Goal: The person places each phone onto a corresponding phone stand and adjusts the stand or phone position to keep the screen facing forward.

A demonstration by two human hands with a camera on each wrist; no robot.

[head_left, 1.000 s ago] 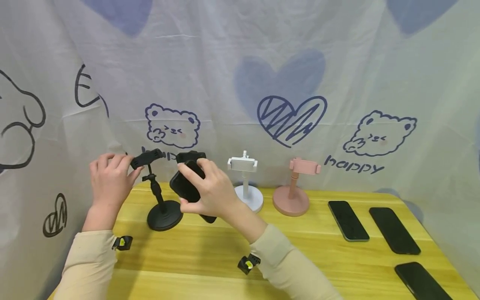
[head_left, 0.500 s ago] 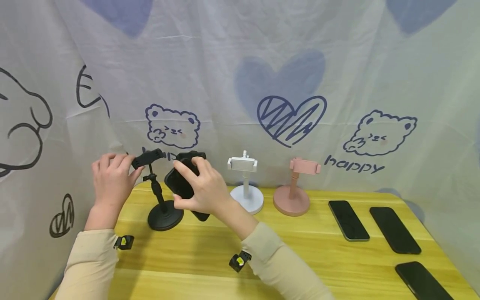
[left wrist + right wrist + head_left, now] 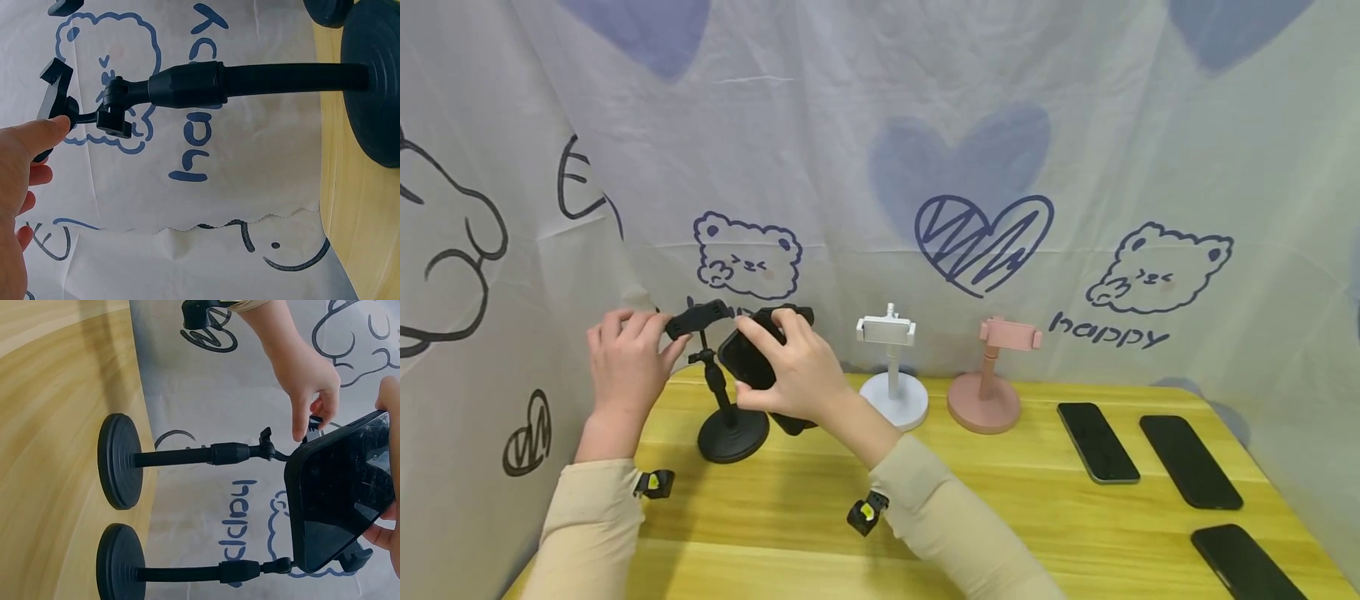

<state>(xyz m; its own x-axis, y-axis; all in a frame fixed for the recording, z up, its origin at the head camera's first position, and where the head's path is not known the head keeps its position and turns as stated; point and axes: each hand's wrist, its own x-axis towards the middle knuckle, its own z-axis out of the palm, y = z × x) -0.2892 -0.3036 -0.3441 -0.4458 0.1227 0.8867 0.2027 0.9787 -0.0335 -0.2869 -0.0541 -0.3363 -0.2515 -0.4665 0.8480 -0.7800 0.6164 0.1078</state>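
At the left of the head view, my left hand (image 3: 628, 358) pinches the left end of the clamp (image 3: 697, 318) on a black phone stand (image 3: 718, 387). The left wrist view shows the thumb on that clamp (image 3: 56, 100), whose stand is upright on its round base. My right hand (image 3: 801, 371) holds a black smartphone (image 3: 340, 494) by its edges, tilted in the air just right of the clamp. Behind the phone is a second black phone stand (image 3: 206, 574), mostly hidden in the head view. In the right wrist view the phone overlaps both clamps; whether it touches either I cannot tell.
A white phone stand (image 3: 892, 371) and a pink phone stand (image 3: 988, 379) are toward the back of the wooden table (image 3: 1000, 500). Three dark phones lie flat at the right: one (image 3: 1097, 442), another (image 3: 1191, 461), and a third (image 3: 1247, 558) nearest. A printed curtain (image 3: 850, 167) hangs behind.
My right hand has moved left with the smartphone, closer to the left stand's clamp. The left hand keeps its pinch on the clamp, almost unmoved.
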